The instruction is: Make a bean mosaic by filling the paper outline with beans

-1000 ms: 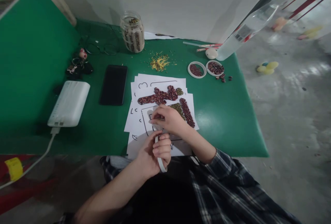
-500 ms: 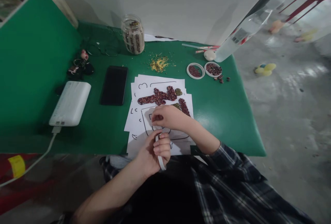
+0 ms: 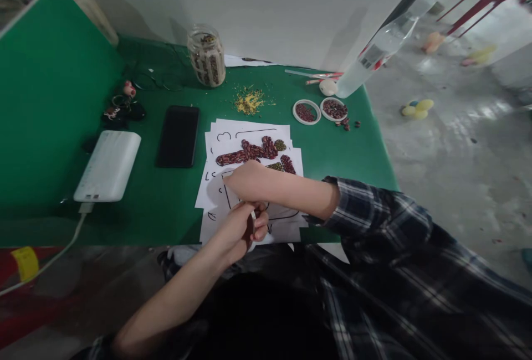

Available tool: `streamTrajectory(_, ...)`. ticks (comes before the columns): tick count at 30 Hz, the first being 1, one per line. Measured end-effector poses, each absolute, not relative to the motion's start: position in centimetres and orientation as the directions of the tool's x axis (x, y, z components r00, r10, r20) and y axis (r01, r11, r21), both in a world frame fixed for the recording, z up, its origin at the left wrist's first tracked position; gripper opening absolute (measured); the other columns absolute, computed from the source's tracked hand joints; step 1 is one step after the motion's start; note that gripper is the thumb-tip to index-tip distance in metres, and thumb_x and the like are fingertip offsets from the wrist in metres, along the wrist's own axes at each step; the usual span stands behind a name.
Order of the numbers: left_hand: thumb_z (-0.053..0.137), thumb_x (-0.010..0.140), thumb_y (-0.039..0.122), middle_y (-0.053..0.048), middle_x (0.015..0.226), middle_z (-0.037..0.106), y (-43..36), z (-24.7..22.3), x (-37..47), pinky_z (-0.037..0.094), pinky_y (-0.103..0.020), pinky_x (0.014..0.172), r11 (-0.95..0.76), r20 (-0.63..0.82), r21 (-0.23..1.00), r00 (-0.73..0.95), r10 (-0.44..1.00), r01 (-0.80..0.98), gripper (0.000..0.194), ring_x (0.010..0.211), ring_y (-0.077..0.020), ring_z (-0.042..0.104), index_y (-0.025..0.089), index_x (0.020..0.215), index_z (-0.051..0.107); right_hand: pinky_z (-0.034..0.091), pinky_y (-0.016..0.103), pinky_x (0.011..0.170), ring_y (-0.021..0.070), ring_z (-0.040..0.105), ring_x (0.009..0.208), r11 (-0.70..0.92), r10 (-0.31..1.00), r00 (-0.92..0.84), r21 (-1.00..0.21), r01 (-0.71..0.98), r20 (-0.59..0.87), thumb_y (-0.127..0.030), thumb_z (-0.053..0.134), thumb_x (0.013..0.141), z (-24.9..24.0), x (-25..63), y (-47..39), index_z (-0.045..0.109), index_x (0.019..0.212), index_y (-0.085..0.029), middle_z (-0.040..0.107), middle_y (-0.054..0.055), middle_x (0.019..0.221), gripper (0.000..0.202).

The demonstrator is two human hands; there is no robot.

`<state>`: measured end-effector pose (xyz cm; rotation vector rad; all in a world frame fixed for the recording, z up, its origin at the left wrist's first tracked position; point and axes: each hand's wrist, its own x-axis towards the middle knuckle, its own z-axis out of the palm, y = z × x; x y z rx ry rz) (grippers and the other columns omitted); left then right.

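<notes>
My left hand [image 3: 239, 227] is closed on a white lid [image 3: 253, 221], tilted on edge, of which only a thin strip of rim shows between the fingers. Just above it, my right hand [image 3: 247, 180] is bent downward at the wrist over the paper sheets [image 3: 208, 199]. Its fingers are hidden behind the back of the hand, so what they hold cannot be seen. The sheets carry black line drawings. Dark red beans [image 3: 249, 152] fill one outlined shape, with green beans [image 3: 280, 145] at its right end. Smaller red beans [image 3: 287, 164] fill a strip beside the right wrist.
Two white lids of beans, one small red [image 3: 306, 112] and one larger [image 3: 334, 109], sit at the right. Yellow bits [image 3: 249, 101] lie scattered behind the sheets. Around them stand a glass jar [image 3: 206, 58], a plastic bottle [image 3: 378, 52], a phone [image 3: 178, 137] and a white power bank [image 3: 108, 166].
My right hand has turned over, its forearm now raised and lying more level, hiding its fingers. My left hand has shifted slightly left and up with the lid. The view has moved a little.
</notes>
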<state>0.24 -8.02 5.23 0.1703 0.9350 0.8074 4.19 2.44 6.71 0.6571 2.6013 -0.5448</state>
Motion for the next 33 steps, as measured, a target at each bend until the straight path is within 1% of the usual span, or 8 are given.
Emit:
streamTrajectory(4,0.039,0.085,0.024,0.009,0.043,0.036,-8.0,4.5,0.5,0.019,-0.017,0.035,0.674,-0.628,0.570,0.279,0.726,-0.470,0.016,0.030,-0.0046,0.034,0.019,0.070,0.038,0.042,0.035,0.060,0.0236,0.060,0.070,0.853,0.271,-0.786,-0.239,0.463,-0.555,0.005,0.067,0.057,7.0,3.4,2.5,0.061,0.066,-0.015,0.059,0.004,0.064,0.023)
streamTrajectory(8,0.038,0.088,0.031,0.009,0.037,0.038,-8.3,3.8,1.1,0.017,-0.018,0.031,0.662,-0.614,0.659,0.253,0.748,-0.356,0.022,0.026,-0.0077,0.038,0.020,0.069,0.039,0.040,0.031,0.055,0.0185,0.057,0.064,0.914,0.188,-0.748,-0.165,0.371,-0.636,-0.003,0.065,0.065,7.2,3.5,2.8,0.062,0.082,-0.013,0.059,0.003,0.067,0.019)
streamTrajectory(14,0.035,0.089,0.035,0.006,0.048,0.050,-10.0,7.3,3.0,0.033,-0.021,0.037,0.431,-0.379,0.902,0.464,0.801,-0.008,0.021,0.033,-0.0091,0.043,0.020,0.080,0.047,0.028,0.027,0.048,0.0137,0.050,0.057,0.943,0.152,-0.882,-0.203,0.266,-0.447,-0.013,0.055,0.079,6.5,5.2,3.3,0.058,0.085,-0.017,0.059,0.002,0.069,0.008)
streamTrajectory(18,0.036,0.089,0.033,0.004,0.048,0.049,-11.0,9.3,3.5,0.033,-0.023,0.041,0.380,-0.373,0.917,0.612,0.697,0.126,0.025,0.036,-0.0096,0.044,0.021,0.069,0.045,0.024,0.027,0.048,0.0116,0.042,0.051,0.899,0.215,-0.871,-0.260,0.353,-0.441,-0.021,0.057,0.079,5.2,6.5,3.8,0.056,0.084,-0.019,0.055,0.000,0.062,0.006)
streamTrajectory(22,0.032,0.091,0.040,0.006,0.049,0.046,-12.2,8.5,2.3,0.036,-0.023,0.046,0.459,-0.427,0.881,0.601,0.675,0.111,0.028,0.038,-0.0091,0.042,0.021,0.074,0.045,0.026,0.026,0.052,0.0116,0.044,0.056,0.816,0.287,-0.896,-0.403,0.414,-0.340,-0.025,0.058,0.080,4.8,8.2,3.6,0.058,0.084,-0.020,0.057,0.000,0.065,0.007)
streamTrajectory(25,0.030,0.093,0.043,0.008,0.046,0.041,-13.5,7.4,0.8,0.033,-0.022,0.045,0.505,-0.431,0.863,0.541,0.722,0.013,0.033,0.038,-0.0082,0.037,0.021,0.073,0.043,0.034,0.025,0.059,0.0109,0.050,0.064,0.612,0.451,-0.876,-0.655,0.443,-0.171,-0.030,0.055,0.085,5.2,10.1,2.5,0.060,0.088,-0.020,0.061,0.000,0.072,0.011)
streamTrajectory(28,0.031,0.093,0.046,0.007,0.045,0.038,-14.7,6.6,-0.6,0.029,-0.020,0.042,0.532,-0.431,0.845,0.512,0.743,-0.060,0.037,0.039,-0.0076,0.034,0.020,0.068,0.041,0.041,0.024,0.061,0.0093,0.053,0.064,0.231,0.696,-0.707,-0.894,0.383,-0.123,-0.036,0.052,0.087,5.5,11.9,0.3,0.061,0.087,-0.018,0.061,0.000,0.073,0.020)
streamTrajectory(33,0.032,0.092,0.046,0.008,0.046,0.038,-15.1,5.9,-1.5,0.028,-0.019,0.041,0.573,-0.478,0.819,0.507,0.717,-0.038,0.036,0.039,-0.0071,0.033,0.020,0.070,0.043,0.045,0.024,0.058,0.0092,0.054,0.061,-0.223,0.670,-0.671,-0.948,0.229,-0.319,-0.036,0.064,0.079,5.5,14.0,-3.7,0.068,0.086,-0.016,0.063,0.002,0.069,0.021)
